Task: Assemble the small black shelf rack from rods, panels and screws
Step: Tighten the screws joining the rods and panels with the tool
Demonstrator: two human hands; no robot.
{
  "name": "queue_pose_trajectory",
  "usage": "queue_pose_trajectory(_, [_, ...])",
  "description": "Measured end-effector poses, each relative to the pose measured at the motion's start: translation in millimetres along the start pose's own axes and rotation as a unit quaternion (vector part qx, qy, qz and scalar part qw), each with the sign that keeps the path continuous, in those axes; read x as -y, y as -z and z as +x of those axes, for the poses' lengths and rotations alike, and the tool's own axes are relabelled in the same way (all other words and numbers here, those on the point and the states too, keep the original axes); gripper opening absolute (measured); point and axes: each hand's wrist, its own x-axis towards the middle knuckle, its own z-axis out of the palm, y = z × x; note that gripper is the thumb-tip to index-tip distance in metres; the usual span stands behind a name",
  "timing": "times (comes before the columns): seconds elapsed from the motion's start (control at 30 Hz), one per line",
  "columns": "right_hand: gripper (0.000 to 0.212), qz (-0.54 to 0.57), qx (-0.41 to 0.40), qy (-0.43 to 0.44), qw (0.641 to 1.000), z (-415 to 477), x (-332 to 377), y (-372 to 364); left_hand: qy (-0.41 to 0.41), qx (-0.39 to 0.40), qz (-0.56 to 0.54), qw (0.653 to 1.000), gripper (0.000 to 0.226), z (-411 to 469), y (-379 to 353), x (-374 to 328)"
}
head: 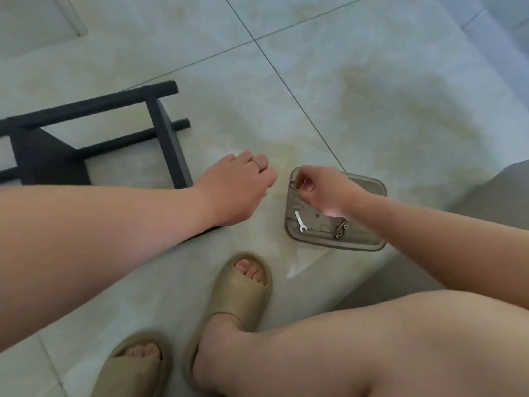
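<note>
A part-built black shelf rack lies on its side on the tiled floor, at the left of the head view. We count at least two rods already joined to a cross panel, so the frame looks roughly half made. We cannot see its left portion, which runs out of the picture, nor whether every joint is tightened.

The person crouches over the work in tan slippers. The left hand, a ring on one finger, hovers just beside the rack's near end. Its fingers are loosely bent and we see nothing in it.

The right hand reaches into a shallow translucent tray set on the floor to the right, well apart from the rack. Thumb and forefinger pinch a small metal piece at the tray's far left corner. We take it for a fastener but it is too small to be sure. A small wrench and a few screws lie loose in the tray nearer the camera.

With hardware unused and a hand fetching more, we judge that fastening remains, and any further panels or rods are out of sight
</note>
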Motion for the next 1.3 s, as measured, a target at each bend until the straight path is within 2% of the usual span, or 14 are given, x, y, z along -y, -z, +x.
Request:
queue_pose_trajectory(0.1, [0.013,0.005,0.018,0.045,0.999,-3.6,41.7,12.6,0.073,0.025,-0.069,0.995,0.018,-26.8,17.6,28.9])
queue_pose_trajectory(0.17, [0.017,0.010,0.044,0.059,0.997,-3.7,68.2,16.6,0.143,0.049,-0.138,0.979,0.011,-49.0,20.3,46.1])
queue_pose_trajectory(0.3, [0.025,0.027,0.110,0.083,0.990,1.1,116.4,0.4,0.270,0.083,-0.235,0.930,0.013,-90.8,8.7,75.0])
queue_pose_trajectory(0.4, [0.018,0.052,0.142,0.090,0.984,4.3,140.1,-24.4,0.329,0.123,-0.294,0.889,0.019,-113.2,-4.1,86.0])
queue_pose_trajectory(0.6, [0.015,0.071,0.200,0.095,0.972,7.9,153.2,-55.4,0.318,0.176,-0.391,0.845,0.039,-117.1,-19.8,83.0])
queue_pose_trajectory(0.73, [0.014,0.059,0.183,0.098,0.977,8.2,150.1,-60.2,0.316,0.174,-0.438,0.823,0.043,-104.6,-25.5,77.1])
queue_pose_trajectory(0.8, [0.013,0.052,0.174,0.096,0.979,8.2,148.3,-60.2,0.316,0.182,-0.444,0.818,0.043,-103.0,-31.8,74.2])
queue_pose_trajectory(0.9, [0.015,0.049,0.173,0.094,0.979,6.7,146.9,-60.3,0.318,0.197,-0.496,0.784,0.034,-104.0,-43.2,71.0])
queue_pose_trajectory(1.0, [0.016,0.036,0.169,0.107,0.979,5.6,146.6,-58.9,0.331,0.176,-0.528,0.762,0.029,-104.3,-49.0,70.4])
queue_pose_trajectory(1.3, [0.023,-0.026,0.120,0.157,0.980,20.7,161.4,-60.9,0.369,0.114,-0.560,0.733,0.026,-90.3,-44.9,90.9])
